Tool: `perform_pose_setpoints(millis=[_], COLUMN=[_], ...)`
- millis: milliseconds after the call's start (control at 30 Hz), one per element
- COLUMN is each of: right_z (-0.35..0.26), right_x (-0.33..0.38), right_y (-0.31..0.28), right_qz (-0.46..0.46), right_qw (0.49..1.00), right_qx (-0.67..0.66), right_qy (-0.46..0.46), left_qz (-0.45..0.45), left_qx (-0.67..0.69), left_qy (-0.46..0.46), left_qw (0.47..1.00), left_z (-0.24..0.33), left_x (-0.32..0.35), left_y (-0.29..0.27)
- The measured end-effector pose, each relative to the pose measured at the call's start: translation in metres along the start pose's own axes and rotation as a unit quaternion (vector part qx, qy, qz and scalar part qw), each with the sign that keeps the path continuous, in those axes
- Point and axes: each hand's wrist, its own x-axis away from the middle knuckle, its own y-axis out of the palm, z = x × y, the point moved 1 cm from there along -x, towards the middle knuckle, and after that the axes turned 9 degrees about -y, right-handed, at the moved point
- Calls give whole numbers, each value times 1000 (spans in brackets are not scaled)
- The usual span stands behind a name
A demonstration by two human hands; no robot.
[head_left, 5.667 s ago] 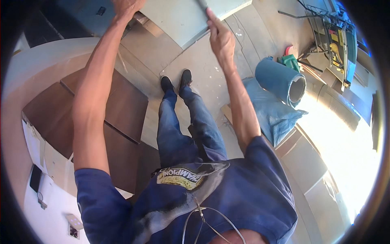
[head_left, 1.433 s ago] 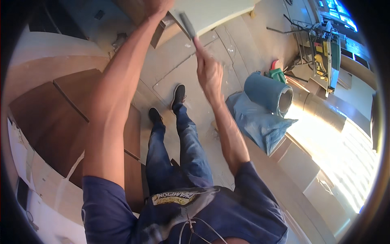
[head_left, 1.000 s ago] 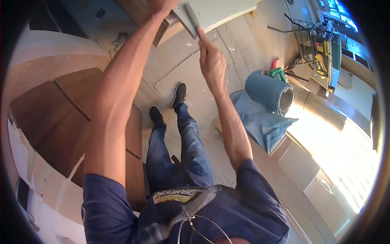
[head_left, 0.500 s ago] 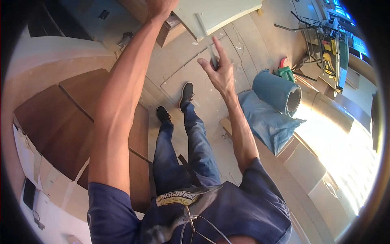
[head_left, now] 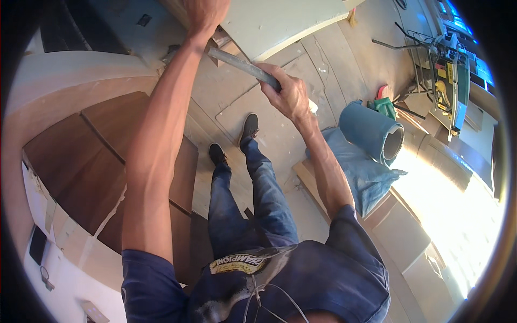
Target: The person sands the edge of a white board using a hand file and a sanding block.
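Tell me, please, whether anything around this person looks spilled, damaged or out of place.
Yes, slightly. The blue sheeting lies crumpled by the blue roll, its corner sticking out, which looks untidy. White flecks also dot the floor beyond the shoes; I cannot tell whether they are paint or scraps.

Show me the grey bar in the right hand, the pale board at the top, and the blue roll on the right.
Grey bar point(head_left: 236, 63): head view, middle of its bare shaft.
Pale board point(head_left: 283, 22): head view, on its flat upper face.
Blue roll point(head_left: 365, 128): head view, on its curved outer side.
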Motion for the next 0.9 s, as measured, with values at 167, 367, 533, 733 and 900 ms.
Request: perform_pose_setpoints(millis=[167,367,533,733,900], right_z=[-5,-9,-7,-18,-17], right_x=[16,34,37,32,34], right_y=[-13,-13,-33,-48,-39], right_qz=[30,60,24,-25,65], right_qw=[995,983,832,665,861], right_qx=[-51,-82,-501,-709,-454], right_qy=[76,150,238,235,219], left_qz=[2,-15,-16,-21,-27], left_qx=[-20,0,4,-14,-27], left_qy=[5,-10,-19,-14,-37], left_qw=[1000,1000,1000,1000,999], left_z=[1,6,6,3,13], left_x=[2,3,4,-2,2], left_y=[-6,-13,-10,-13,-15])
